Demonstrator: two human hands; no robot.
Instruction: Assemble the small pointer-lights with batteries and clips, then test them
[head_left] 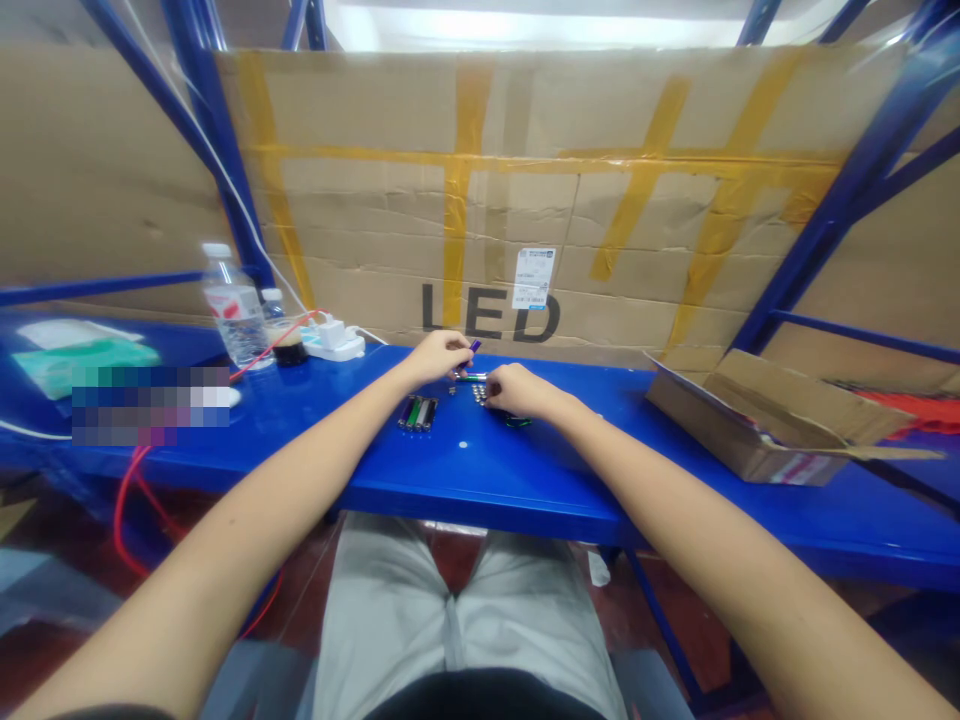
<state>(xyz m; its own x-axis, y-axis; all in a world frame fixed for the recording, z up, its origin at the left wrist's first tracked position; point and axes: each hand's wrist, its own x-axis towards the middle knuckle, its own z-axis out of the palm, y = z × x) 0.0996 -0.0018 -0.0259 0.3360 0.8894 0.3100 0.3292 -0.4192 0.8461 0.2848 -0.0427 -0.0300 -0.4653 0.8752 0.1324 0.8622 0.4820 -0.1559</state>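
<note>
My left hand [441, 355] is closed in a pinch on a small purple tube [475, 346] above the blue tabletop. My right hand [519, 388] is closed too, its fingertips down at a cluster of small silvery pieces [478, 396]; whatever is between them is hidden. A shiny greenish tube [471, 377] lies between the two hands. Below my left hand, several short tubes [418, 413] in dark, green and silver tones lie side by side. Something black and green [517, 421] sits partly under my right hand.
An open cardboard box [750, 430] stands at the right. On the left are a water bottle [232, 310], a cup of dark drink [286, 345], a white power strip [336, 343] and a red cable [124, 500]. A large cardboard panel [360, 220] closes off the back.
</note>
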